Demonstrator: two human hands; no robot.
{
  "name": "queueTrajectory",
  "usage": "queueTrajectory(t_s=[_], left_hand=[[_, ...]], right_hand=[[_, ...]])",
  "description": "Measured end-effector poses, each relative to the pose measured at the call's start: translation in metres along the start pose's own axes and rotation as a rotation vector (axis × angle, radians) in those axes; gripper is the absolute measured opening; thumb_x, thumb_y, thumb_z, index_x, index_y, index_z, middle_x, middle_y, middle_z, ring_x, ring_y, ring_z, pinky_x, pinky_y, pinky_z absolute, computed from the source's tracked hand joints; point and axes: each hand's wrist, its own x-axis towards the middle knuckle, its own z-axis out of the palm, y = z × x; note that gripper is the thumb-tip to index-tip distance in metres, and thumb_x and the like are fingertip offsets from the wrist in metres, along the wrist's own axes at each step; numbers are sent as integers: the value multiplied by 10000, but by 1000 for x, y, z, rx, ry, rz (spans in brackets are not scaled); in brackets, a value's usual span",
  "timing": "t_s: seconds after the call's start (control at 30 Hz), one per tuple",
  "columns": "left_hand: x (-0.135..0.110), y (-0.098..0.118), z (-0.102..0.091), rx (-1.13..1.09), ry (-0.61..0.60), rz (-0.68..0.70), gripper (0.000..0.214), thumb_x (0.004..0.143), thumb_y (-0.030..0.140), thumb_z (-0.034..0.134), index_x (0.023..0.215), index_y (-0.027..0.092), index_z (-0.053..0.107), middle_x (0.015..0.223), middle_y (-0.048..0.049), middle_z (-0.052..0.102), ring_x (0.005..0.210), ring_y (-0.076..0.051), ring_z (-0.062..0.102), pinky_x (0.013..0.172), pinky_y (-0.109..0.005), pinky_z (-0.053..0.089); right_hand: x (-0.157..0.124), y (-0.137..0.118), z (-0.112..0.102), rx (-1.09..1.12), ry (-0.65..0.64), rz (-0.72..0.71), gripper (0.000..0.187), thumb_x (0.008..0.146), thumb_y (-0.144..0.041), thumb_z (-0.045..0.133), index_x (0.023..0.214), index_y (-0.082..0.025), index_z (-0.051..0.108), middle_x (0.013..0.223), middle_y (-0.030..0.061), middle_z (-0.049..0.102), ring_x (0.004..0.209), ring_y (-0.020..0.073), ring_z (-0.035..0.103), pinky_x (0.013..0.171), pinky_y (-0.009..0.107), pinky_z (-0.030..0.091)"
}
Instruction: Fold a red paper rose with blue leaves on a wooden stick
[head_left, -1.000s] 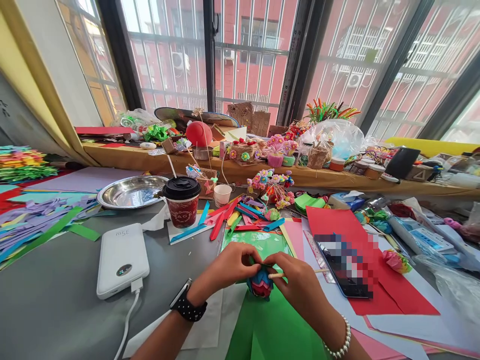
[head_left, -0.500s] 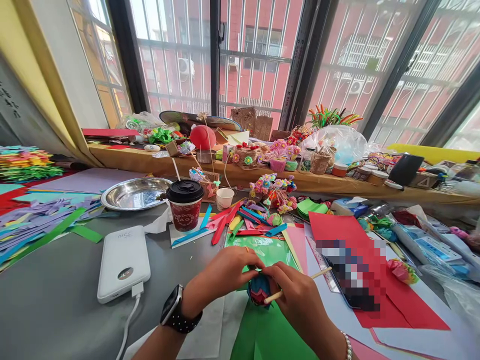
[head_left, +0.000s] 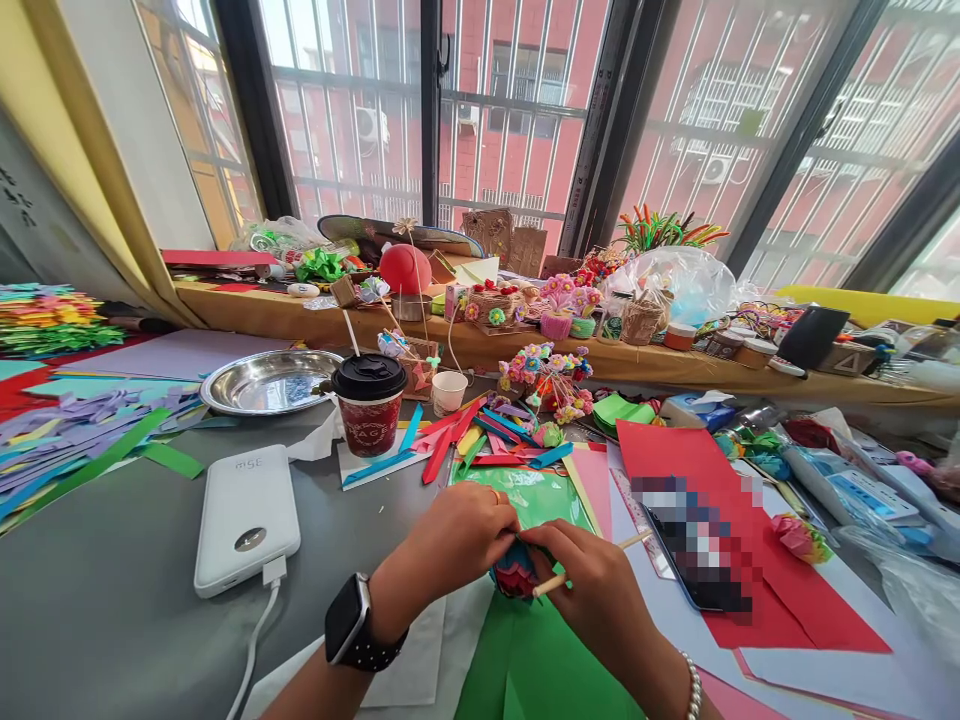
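Observation:
A small paper flower (head_left: 514,578), blue above and dark red below, is between my two hands over green paper (head_left: 536,665). My left hand (head_left: 459,535) is closed on its upper left side, the fingertips pinched together. My right hand (head_left: 598,585) has thumb and forefinger at the flower's right side. A thin wooden stick (head_left: 552,585) runs through the right hand's grip, its blunt end poking out below the forefinger and its far end pointing right. The fingers partly cover the flower, so its top is hidden.
Ahead lie folded paper strips (head_left: 457,440), with a lidded coffee cup (head_left: 369,405) and a metal plate (head_left: 262,385) to the left. A white power bank (head_left: 247,520) with a cable rests nearer. On the right, a phone (head_left: 694,545) lies on red paper (head_left: 787,600).
My left hand has turned slightly, its fingers curling in more over the flower. The flower has tilted a little, and the stick has shifted slightly in my right hand.

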Motion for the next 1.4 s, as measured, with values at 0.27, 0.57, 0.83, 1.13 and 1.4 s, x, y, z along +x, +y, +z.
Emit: queueTrajectory(t_s=[0.27,0.57,0.83,1.13,1.4], left_hand=[[0,-8,1,-326,8,-55,197,748,198,510,921,216,601,918,-36,620,852,-184,556,726,-272,402],[8,-12,16,-1266,-54,-435,749,595,353,677,1225,184,310,1113,-135,499,958,-212,530,793,-334,425],[12,-6,14,-1522,-67,-536,433,545,319,717,897,116,568,786,-54,636,728,-170,591,691,-293,450],[7,-13,9,-1652,52,-409,425,538,267,737,901,118,572,756,-31,626,622,-110,573,597,-229,446],[6,-6,3,-1640,166,-401,389,528,252,743,851,125,569,695,1,595,588,-80,536,573,-197,409]], right_hand=[[0,3,0,-6,87,15,209,831,-180,398,845,-170,606,668,30,647,574,132,599,492,208,425],[2,13,-15,-113,334,187,186,813,-216,435,860,-157,605,671,30,660,570,129,615,509,208,456],[4,6,-19,94,262,182,214,807,-186,430,960,-190,579,845,45,626,705,132,601,583,219,488],[5,6,-27,333,245,163,292,846,-182,371,1082,-198,541,866,64,587,778,156,578,641,246,485],[-1,3,-20,164,165,87,460,807,-104,337,1251,-218,376,922,82,546,634,124,562,506,218,463]])
